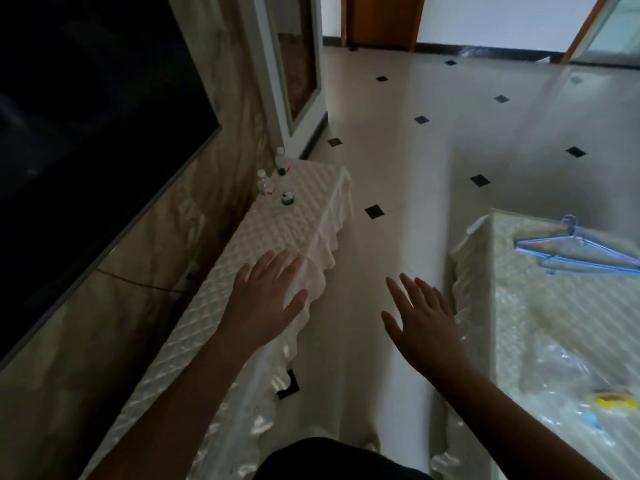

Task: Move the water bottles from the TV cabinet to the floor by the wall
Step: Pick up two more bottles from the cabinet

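Three clear water bottles stand upright near the far end of the TV cabinet (277, 237), which is draped in a quilted white cloth. One bottle (266, 183) has a white cap and a red label. Another bottle (281, 161) stands behind it. A third bottle (286, 192), with a green base, stands in front. My left hand (268, 294) hovers open over the cabinet's near part, well short of the bottles. My right hand (420, 322) is held open over the floor between the cabinet and a table, holding nothing.
A dark TV (86, 133) hangs on the marble wall at left. A cloth-covered table (554, 323) at right carries blue wire hangers (575, 251) and plastic bags. Pale tiled floor (433, 150) with small black diamonds runs ahead to a wooden door (384, 19).
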A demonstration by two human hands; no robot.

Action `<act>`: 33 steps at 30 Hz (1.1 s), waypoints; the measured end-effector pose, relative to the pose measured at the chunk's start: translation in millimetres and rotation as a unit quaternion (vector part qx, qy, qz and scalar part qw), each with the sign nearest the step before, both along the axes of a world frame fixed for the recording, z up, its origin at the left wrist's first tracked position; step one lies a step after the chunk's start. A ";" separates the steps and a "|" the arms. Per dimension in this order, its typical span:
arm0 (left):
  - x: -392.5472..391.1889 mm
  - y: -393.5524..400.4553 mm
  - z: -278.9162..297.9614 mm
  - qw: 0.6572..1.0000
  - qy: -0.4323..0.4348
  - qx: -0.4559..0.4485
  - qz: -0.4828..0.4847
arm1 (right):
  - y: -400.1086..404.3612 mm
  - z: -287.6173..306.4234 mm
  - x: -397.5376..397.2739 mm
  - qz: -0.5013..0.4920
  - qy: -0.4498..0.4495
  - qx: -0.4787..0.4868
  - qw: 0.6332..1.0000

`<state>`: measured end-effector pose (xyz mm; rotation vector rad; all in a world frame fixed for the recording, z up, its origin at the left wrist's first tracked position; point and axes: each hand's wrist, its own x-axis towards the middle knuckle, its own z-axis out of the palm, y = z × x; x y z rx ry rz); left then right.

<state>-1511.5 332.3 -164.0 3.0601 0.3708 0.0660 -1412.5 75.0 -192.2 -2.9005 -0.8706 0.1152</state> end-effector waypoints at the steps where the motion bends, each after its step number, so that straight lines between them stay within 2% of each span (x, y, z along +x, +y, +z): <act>1: 14.0 2.7 -2.4 1.000 0.002 -0.002 0.002 | 5.8 2.1 17.3 -0.003 0.000 0.002 1.000; 12: 195.5 85.9 -32.0 0.999 -0.006 -0.027 0.025 | 107.4 -9.8 207.4 0.037 0.009 -0.007 0.999; 25: 398.8 179.6 -29.4 0.998 0.003 -0.036 0.044 | 209.0 -0.7 420.4 0.062 0.005 -0.010 0.998; 33: 492.5 214.0 -41.6 0.990 0.019 -0.021 0.139 | 266.0 -14.5 559.7 0.161 0.029 0.012 0.986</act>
